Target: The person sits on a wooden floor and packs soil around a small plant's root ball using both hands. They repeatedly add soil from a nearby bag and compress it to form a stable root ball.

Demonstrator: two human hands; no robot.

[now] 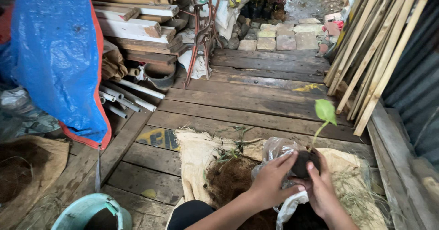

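- Seedling [320, 120] with a dark root ball [303, 162] is held low in the head view, right of centre, above a pale sack [194, 154] spread on the plank floor [256, 106].
- Around it: a heap of brown coconut fibre [228, 177] lies on the sack just left of the hands, with a few thin green sprigs [233, 147] at its far edge.
- A clear plastic bag [276, 150] is bunched against the root ball, between the two hands.
- A blue tarpaulin [55, 56] hangs at the left; white pipes [130, 95] and stacked timber [137, 28] are seen beyond it.
- Wooden slats [375, 51] lean against the wall at the right, close behind the seedling's leaf.
- A turquoise bucket [87, 209] stands at the lower left, well apart from the hands.
- Nothing is seen between the camera and the seedling other than the hands themselves.
- The seedling is made up of one bright green leaf on a thin, slightly tilted stem, rising from a rounded, dark, fibrous ball.
- The left hand [270, 182] is closed on the plastic bag beside the ball, fingers spread over it.
- The right hand [320, 189] is clasped around the root ball from below and the side.
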